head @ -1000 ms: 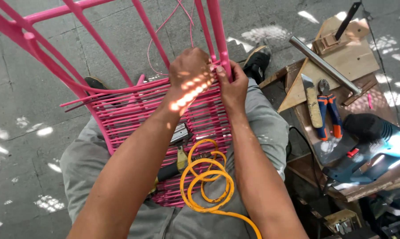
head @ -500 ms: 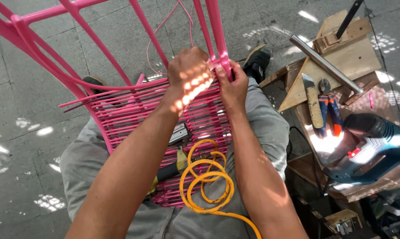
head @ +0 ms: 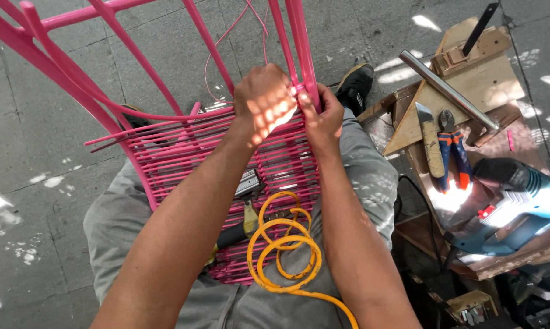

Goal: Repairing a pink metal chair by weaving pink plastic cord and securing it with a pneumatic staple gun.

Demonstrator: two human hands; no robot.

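A pink metal chair frame [head: 74, 79] lies across the person's lap, its woven seat of pink cord [head: 183, 152] stretching below and to the left of both sets of fingers. The left hand [head: 264, 100] sits at the top edge of the weave, fingers clenched around a pink strand right against the 2 upright pink bars [head: 302, 55]; the right hand [head: 323, 116] is just beside it, touching it, its fingers pinched on the same strand at the bars. A thin loose pink cord [head: 226, 42] loops up above the left fingers. Below the fingers, on the lap, lies a coil of orange hose [head: 284, 250], with a yellow-handled tool [head: 244, 225] just left of it. Well to the right of the right fingers, a wooden surface [head: 421, 116] carries a blue power tool [head: 518, 210], a steel tube [head: 448, 88], a chisel-like blade with a wooden handle [head: 432, 143] and orange-and-blue pliers [head: 454, 146], the pliers just beside the blade. A black shoe [head: 355, 85] rests on the concrete floor [head: 37, 201] just right of the fingers.
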